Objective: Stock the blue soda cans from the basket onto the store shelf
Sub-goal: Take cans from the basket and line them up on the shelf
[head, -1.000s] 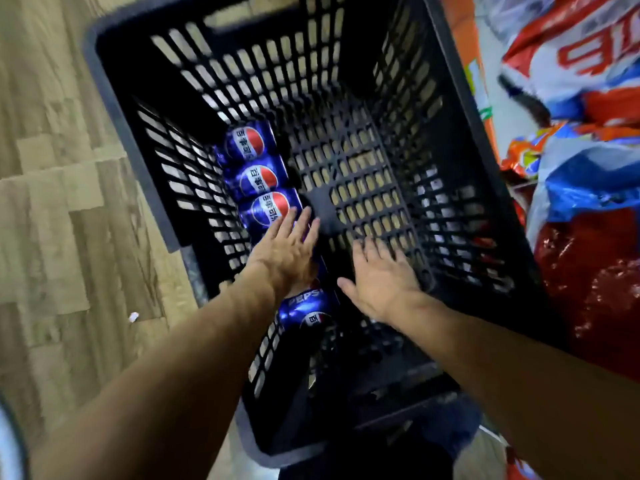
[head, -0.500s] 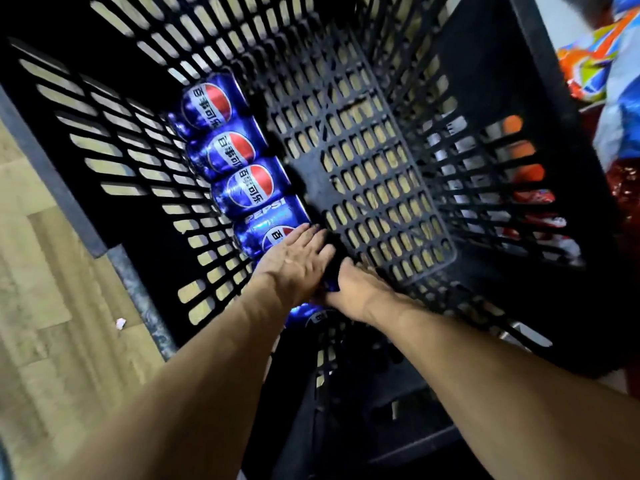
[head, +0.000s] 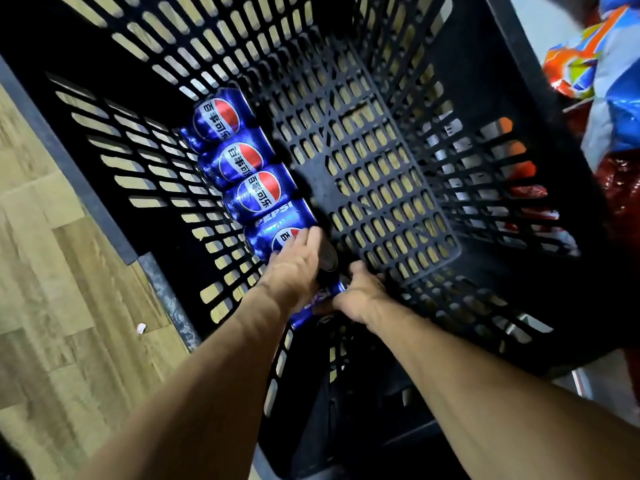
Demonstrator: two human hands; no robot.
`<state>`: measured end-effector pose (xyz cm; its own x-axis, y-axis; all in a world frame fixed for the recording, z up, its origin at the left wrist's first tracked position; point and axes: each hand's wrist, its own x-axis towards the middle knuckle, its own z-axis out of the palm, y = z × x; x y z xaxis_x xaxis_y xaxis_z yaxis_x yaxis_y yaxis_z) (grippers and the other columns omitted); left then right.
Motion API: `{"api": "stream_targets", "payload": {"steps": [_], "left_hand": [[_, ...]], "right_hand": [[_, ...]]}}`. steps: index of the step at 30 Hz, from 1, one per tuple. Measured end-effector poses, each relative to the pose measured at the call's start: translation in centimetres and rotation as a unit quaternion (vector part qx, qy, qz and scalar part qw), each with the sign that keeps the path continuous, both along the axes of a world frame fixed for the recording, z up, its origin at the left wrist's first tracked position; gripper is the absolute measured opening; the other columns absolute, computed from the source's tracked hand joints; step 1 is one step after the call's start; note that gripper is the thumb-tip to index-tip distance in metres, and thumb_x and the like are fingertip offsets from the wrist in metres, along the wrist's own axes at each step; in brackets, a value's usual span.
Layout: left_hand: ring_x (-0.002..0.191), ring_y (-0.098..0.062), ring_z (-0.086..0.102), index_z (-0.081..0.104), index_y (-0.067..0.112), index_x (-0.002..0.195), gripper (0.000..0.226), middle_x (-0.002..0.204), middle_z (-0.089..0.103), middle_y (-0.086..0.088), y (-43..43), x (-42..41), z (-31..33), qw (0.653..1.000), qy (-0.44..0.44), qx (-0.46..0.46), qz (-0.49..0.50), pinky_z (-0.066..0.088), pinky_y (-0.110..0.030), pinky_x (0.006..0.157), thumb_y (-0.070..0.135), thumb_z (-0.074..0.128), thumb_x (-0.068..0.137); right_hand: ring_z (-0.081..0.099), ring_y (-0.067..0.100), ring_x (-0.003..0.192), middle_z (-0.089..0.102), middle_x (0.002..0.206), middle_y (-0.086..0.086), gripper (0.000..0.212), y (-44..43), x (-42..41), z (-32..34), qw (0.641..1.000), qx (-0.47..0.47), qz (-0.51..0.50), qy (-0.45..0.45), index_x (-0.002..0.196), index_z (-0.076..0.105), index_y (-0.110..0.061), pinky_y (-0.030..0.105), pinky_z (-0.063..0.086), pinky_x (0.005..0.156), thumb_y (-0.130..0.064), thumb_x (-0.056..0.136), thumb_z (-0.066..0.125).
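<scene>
A black slatted basket (head: 381, 174) holds a row of blue soda cans lying along its left wall: three cans show their logos (head: 216, 119) (head: 240, 161) (head: 259, 195), and a fourth (head: 270, 230) lies just beyond my fingers. My left hand (head: 294, 271) curls over a can whose dark end (head: 328, 259) shows beside my fingers. My right hand (head: 360, 294) grips the nearest blue can (head: 320, 299) from the right. Both cans are mostly hidden by my hands. The shelf is out of view.
Wooden floor (head: 52, 271) lies left of the basket, with a small white scrap (head: 141, 328) on it. Colourful snack bags (head: 606, 81) and red packets (head: 623, 202) crowd the right side beyond the basket wall.
My view moved closer into the basket. Both hands went from spread open above the cans to closing round the nearest cans at the row's near end.
</scene>
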<state>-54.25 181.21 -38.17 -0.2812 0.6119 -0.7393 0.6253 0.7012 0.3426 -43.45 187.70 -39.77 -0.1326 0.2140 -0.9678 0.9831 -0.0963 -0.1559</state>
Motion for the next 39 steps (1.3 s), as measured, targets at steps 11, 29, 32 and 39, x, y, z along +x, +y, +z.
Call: {"api": "stream_targets", "payload": {"steps": [11,29,32,39], "left_hand": [[0.116,-0.024,0.043,0.049,0.008,0.126,0.072,0.12,0.042,-0.007,-0.8,-0.5,2.7,0.967,-0.061,0.077,0.236,0.028,-0.008,0.082,-0.009,0.072,0.061],[0.079,0.003,0.06,0.056,0.025,0.104,0.063,0.093,0.066,0.0,6.9,0.0,34.3,0.886,-0.158,0.283,0.331,0.047,-0.011,0.071,-0.004,0.076,0.051],[0.085,-0.006,0.064,0.057,0.031,0.1,0.062,0.096,0.067,0.002,8.5,0.0,43.3,0.883,-0.158,0.311,0.313,0.053,-0.023,0.076,0.005,0.074,0.046],[0.084,0.002,0.061,0.057,0.03,0.098,0.061,0.097,0.065,0.009,10.6,2.6,64.2,0.869,-0.137,0.407,0.244,0.048,-0.013,0.073,0.018,0.072,0.04]], "right_hand": [[0.055,0.018,0.091,0.055,0.109,-0.001,0.069,2.3,0.1,4.3,0.97,0.126,-0.097,0.181,0.108,0.046,-0.031,0.02,0.042,0.066,-0.003,0.055,0.079],[0.06,0.003,0.092,0.063,0.096,-0.016,0.065,10.7,2.2,34.0,0.899,0.215,-0.106,0.365,0.106,0.05,-0.039,0.023,0.048,0.081,-0.03,0.049,0.081],[0.059,0.0,0.096,0.063,0.1,-0.021,0.062,12.4,2.7,43.0,0.877,0.239,-0.114,0.4,0.103,0.052,-0.038,0.015,0.045,0.084,-0.033,0.05,0.084],[0.061,0.005,0.09,0.063,0.094,-0.012,0.055,13.0,5.7,65.1,0.81,0.339,-0.126,0.462,0.104,0.053,-0.028,0.014,0.045,0.08,-0.026,0.055,0.078]]}}
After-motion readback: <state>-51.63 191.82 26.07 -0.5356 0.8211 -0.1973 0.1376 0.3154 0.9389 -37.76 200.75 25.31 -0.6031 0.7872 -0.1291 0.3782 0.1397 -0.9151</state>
